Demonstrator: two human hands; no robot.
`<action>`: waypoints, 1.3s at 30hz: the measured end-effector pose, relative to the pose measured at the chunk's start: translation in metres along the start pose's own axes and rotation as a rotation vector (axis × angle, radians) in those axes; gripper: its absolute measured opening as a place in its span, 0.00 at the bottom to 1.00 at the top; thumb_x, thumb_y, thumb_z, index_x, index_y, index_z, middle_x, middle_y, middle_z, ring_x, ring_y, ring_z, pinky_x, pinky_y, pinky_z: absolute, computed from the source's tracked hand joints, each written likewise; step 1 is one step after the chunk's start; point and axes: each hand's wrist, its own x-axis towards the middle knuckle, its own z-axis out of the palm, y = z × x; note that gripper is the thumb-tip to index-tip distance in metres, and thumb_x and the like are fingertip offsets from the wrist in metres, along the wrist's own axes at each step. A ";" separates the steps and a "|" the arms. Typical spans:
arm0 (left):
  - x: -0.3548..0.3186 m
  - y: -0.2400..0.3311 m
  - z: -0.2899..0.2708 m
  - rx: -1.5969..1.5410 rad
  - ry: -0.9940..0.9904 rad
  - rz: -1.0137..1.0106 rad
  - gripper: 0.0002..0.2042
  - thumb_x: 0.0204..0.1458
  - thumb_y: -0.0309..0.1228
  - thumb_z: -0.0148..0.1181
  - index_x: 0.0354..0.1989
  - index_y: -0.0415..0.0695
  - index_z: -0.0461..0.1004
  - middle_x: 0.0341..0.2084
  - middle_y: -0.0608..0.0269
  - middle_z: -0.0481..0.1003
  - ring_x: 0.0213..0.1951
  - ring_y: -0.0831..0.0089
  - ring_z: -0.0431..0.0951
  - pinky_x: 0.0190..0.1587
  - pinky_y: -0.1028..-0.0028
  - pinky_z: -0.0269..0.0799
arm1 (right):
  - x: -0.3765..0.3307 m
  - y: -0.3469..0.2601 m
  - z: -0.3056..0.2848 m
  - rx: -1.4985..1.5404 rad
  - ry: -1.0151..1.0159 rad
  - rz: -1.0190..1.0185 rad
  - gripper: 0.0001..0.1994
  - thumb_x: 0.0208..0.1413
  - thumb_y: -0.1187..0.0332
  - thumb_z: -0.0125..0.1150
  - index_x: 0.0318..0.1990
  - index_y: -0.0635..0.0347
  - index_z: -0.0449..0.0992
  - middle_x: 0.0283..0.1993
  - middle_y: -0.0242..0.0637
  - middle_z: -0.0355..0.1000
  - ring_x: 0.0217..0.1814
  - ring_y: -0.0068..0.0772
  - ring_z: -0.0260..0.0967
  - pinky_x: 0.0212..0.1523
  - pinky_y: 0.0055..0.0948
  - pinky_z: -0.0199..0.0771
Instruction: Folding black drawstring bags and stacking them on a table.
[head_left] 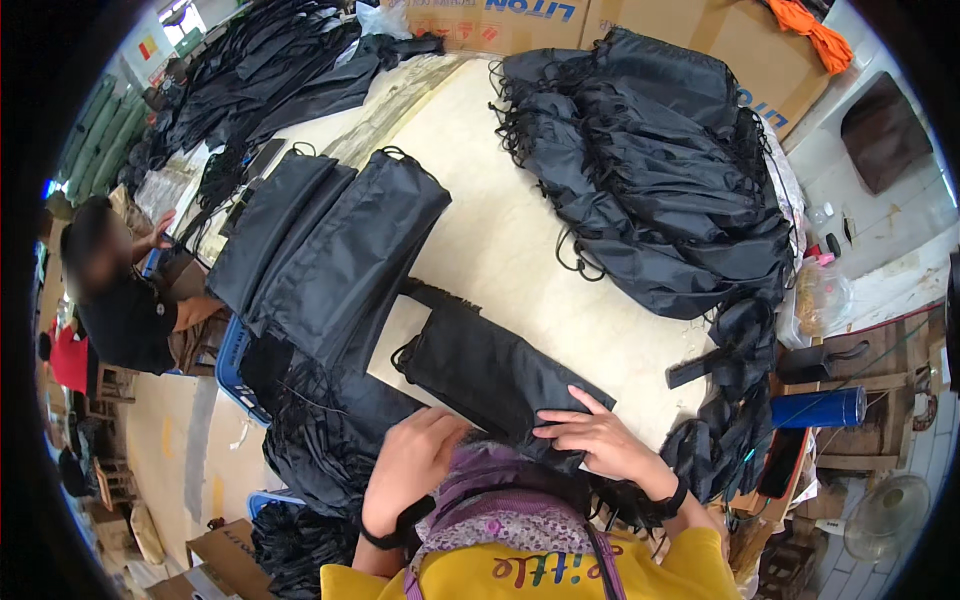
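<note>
A black drawstring bag [490, 375] lies flat at the table's near edge, its cord loop at the upper left end. My right hand [605, 440] rests on the bag's lower right end with fingers spread, holding nothing. At the bag's near left side is my left hand [418, 455], its fingers bent and close together; what they hold, if anything, is hidden. Part of a pale flat board [398, 335] shows beside the bag. To the left sits a stack of folded black bags [355, 250]. A large heap of black bags [650, 170] covers the far right.
More black fabric [290, 80] is piled at the far left. Blue baskets [235, 365] stand below the table's left edge, near black cloth. Cardboard boxes [680, 35] line the back. A blue cylinder [820, 407] and a fan [885, 520] are at right. Another person [120, 300] sits left.
</note>
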 end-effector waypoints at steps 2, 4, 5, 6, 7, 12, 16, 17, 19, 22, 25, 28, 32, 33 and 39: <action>0.000 0.024 -0.008 -0.082 0.084 -0.032 0.07 0.46 0.20 0.62 0.35 0.38 0.76 0.37 0.52 0.76 0.40 0.54 0.77 0.39 0.64 0.73 | 0.002 -0.002 0.000 -0.001 -0.010 -0.012 0.14 0.30 0.85 0.55 0.29 0.60 0.74 0.56 0.28 0.74 0.69 0.32 0.59 0.75 0.53 0.37; 0.019 0.036 0.011 -0.064 0.205 0.213 0.13 0.47 0.26 0.64 0.43 0.44 0.75 0.42 0.56 0.75 0.47 0.58 0.75 0.56 0.57 0.65 | 0.005 -0.003 0.001 -0.006 -0.023 -0.027 0.14 0.30 0.85 0.56 0.29 0.60 0.74 0.56 0.28 0.74 0.69 0.32 0.59 0.75 0.52 0.37; 0.030 0.039 0.021 0.133 0.154 0.214 0.21 0.51 0.35 0.63 0.55 0.48 0.71 0.54 0.54 0.70 0.59 0.55 0.67 0.66 0.47 0.47 | 0.005 -0.002 0.003 -0.018 -0.028 -0.018 0.14 0.30 0.85 0.56 0.29 0.60 0.74 0.57 0.28 0.73 0.70 0.32 0.58 0.75 0.52 0.37; 0.038 0.025 0.034 0.298 0.182 0.173 0.25 0.52 0.41 0.61 0.59 0.50 0.68 0.59 0.54 0.65 0.62 0.53 0.62 0.66 0.44 0.43 | 0.005 -0.001 0.004 -0.030 -0.035 -0.014 0.13 0.31 0.85 0.56 0.28 0.60 0.74 0.58 0.28 0.72 0.71 0.32 0.57 0.75 0.52 0.37; 0.044 0.006 0.053 0.459 0.207 0.130 0.29 0.53 0.47 0.60 0.63 0.53 0.65 0.63 0.53 0.60 0.66 0.50 0.56 0.66 0.42 0.38 | 0.004 -0.002 0.005 -0.032 -0.042 -0.018 0.13 0.31 0.85 0.56 0.28 0.60 0.74 0.58 0.28 0.72 0.71 0.32 0.57 0.75 0.52 0.37; 0.049 -0.042 0.074 0.511 0.263 0.071 0.37 0.49 0.59 0.57 0.66 0.56 0.62 0.66 0.52 0.58 0.67 0.47 0.54 0.65 0.38 0.37 | 0.003 0.007 -0.018 0.235 -0.200 -0.019 0.22 0.41 0.78 0.65 0.48 0.55 0.73 0.66 0.36 0.64 0.73 0.37 0.52 0.73 0.49 0.41; 0.046 -0.044 0.074 0.505 0.249 0.080 0.38 0.48 0.61 0.57 0.66 0.55 0.61 0.66 0.52 0.57 0.67 0.48 0.54 0.65 0.40 0.37 | 0.041 0.029 -0.034 0.570 0.186 0.284 0.24 0.52 0.67 0.68 0.56 0.59 0.70 0.56 0.42 0.69 0.60 0.38 0.65 0.62 0.34 0.63; 0.048 -0.044 0.073 0.517 0.232 0.097 0.39 0.47 0.61 0.57 0.66 0.55 0.61 0.66 0.52 0.57 0.67 0.49 0.54 0.66 0.41 0.38 | 0.055 0.047 -0.023 0.714 0.305 0.484 0.22 0.54 0.68 0.66 0.56 0.62 0.69 0.52 0.41 0.71 0.55 0.34 0.68 0.58 0.30 0.67; 0.053 -0.042 0.072 0.492 0.210 0.135 0.40 0.47 0.63 0.56 0.66 0.54 0.61 0.66 0.52 0.56 0.67 0.50 0.53 0.66 0.41 0.38 | 0.084 0.053 -0.017 0.898 0.202 0.521 0.20 0.55 0.71 0.64 0.55 0.63 0.69 0.51 0.38 0.72 0.52 0.29 0.70 0.54 0.26 0.69; 0.052 -0.040 0.064 0.430 0.206 0.162 0.38 0.46 0.57 0.61 0.65 0.53 0.63 0.66 0.52 0.56 0.67 0.51 0.54 0.66 0.41 0.39 | 0.105 0.050 -0.006 1.105 0.070 0.507 0.18 0.56 0.75 0.61 0.54 0.64 0.70 0.48 0.33 0.73 0.48 0.23 0.71 0.49 0.22 0.71; 0.039 -0.042 0.035 0.375 0.304 0.161 0.34 0.46 0.49 0.65 0.62 0.50 0.66 0.65 0.51 0.58 0.66 0.53 0.57 0.65 0.41 0.44 | 0.110 0.041 -0.016 1.217 0.016 0.468 0.19 0.54 0.77 0.61 0.54 0.66 0.70 0.48 0.35 0.74 0.48 0.23 0.72 0.49 0.24 0.72; 0.018 -0.037 -0.022 0.339 0.675 0.134 0.25 0.42 0.24 0.62 0.54 0.43 0.72 0.58 0.51 0.67 0.61 0.52 0.65 0.66 0.45 0.46 | 0.116 0.014 -0.044 1.372 0.209 0.392 0.22 0.54 0.79 0.59 0.57 0.69 0.67 0.53 0.39 0.73 0.51 0.27 0.72 0.54 0.26 0.71; -0.007 -0.023 -0.104 0.357 0.957 0.036 0.15 0.63 0.30 0.42 0.47 0.36 0.75 0.52 0.52 0.74 0.58 0.58 0.70 0.65 0.61 0.57 | 0.172 -0.027 -0.064 1.526 0.425 0.231 0.23 0.55 0.77 0.59 0.59 0.68 0.65 0.55 0.42 0.71 0.53 0.30 0.71 0.55 0.29 0.70; -0.009 -0.009 -0.125 0.282 0.942 0.018 0.16 0.64 0.31 0.41 0.48 0.35 0.75 0.52 0.53 0.74 0.57 0.62 0.71 0.62 0.65 0.59 | 0.192 -0.034 -0.062 1.576 0.464 0.170 0.23 0.55 0.76 0.58 0.59 0.67 0.65 0.56 0.42 0.70 0.54 0.31 0.70 0.56 0.30 0.70; 0.053 0.012 -0.181 0.096 0.605 0.169 0.14 0.58 0.24 0.51 0.51 0.39 0.74 0.55 0.53 0.72 0.59 0.59 0.69 0.62 0.66 0.59 | 0.322 -0.029 -0.014 1.780 0.766 0.105 0.20 0.50 0.77 0.60 0.52 0.65 0.65 0.50 0.42 0.69 0.50 0.36 0.70 0.53 0.34 0.71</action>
